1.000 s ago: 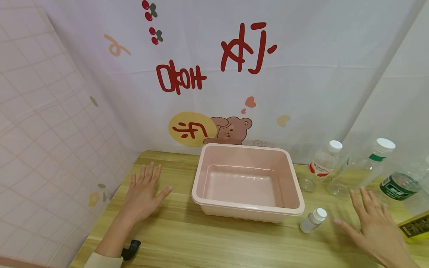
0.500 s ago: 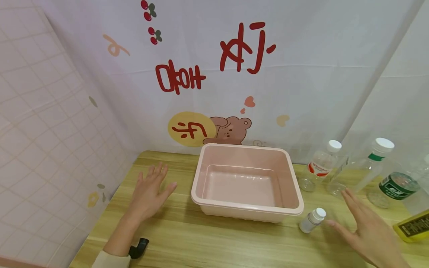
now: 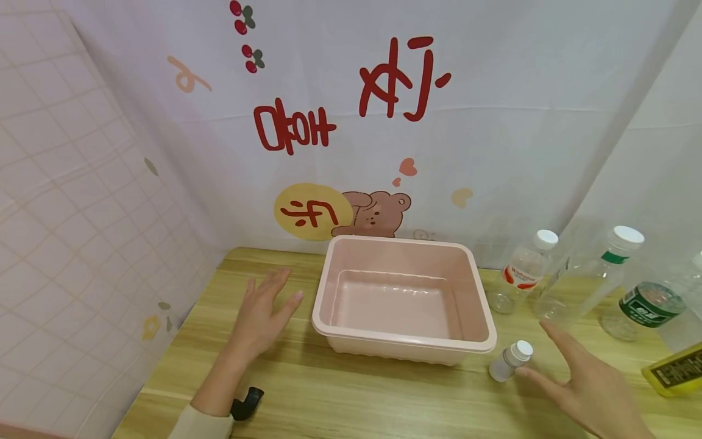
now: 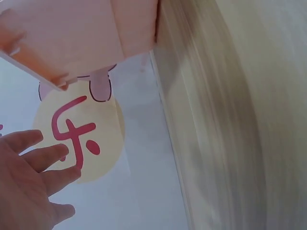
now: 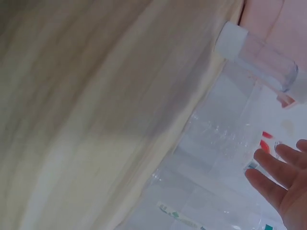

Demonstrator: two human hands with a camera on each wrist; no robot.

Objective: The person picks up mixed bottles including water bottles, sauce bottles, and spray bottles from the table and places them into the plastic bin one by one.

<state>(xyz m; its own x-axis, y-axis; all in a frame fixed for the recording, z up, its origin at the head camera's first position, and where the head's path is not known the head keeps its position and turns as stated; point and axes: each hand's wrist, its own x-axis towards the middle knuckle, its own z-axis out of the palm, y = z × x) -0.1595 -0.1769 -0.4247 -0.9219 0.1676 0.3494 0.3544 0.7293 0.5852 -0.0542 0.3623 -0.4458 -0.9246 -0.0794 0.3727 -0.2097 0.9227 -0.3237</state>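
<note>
A pink plastic basin (image 3: 406, 346) stands at the middle of the wooden table, with nothing inside. To its left is my left hand (image 3: 260, 320), its fingers spread and holding nothing; the left wrist view shows these fingers (image 4: 55, 155) apart from the basin (image 4: 76, 38). My right hand (image 3: 592, 387) reaches in from the lower right, fingers extended. Its thumb tip lies close to a small white-capped bottle (image 3: 503, 367) standing upright beside the basin's right front corner. Whether they touch I cannot tell. In the right wrist view the small bottle (image 5: 268, 62) is above the spread fingers.
Clear plastic bottles stand at the back right: one with a red-white label (image 3: 521, 277), a large one with a green neck band (image 3: 589, 283), and one green-labelled (image 3: 652, 305). A yellow bottle (image 3: 677, 372) lies right of my right hand. A printed cloth (image 3: 493, 134) hangs behind.
Both hands have moved inward: the left toward the basin, the right leftward to the small bottle. The basin and bottles have stayed in place.
</note>
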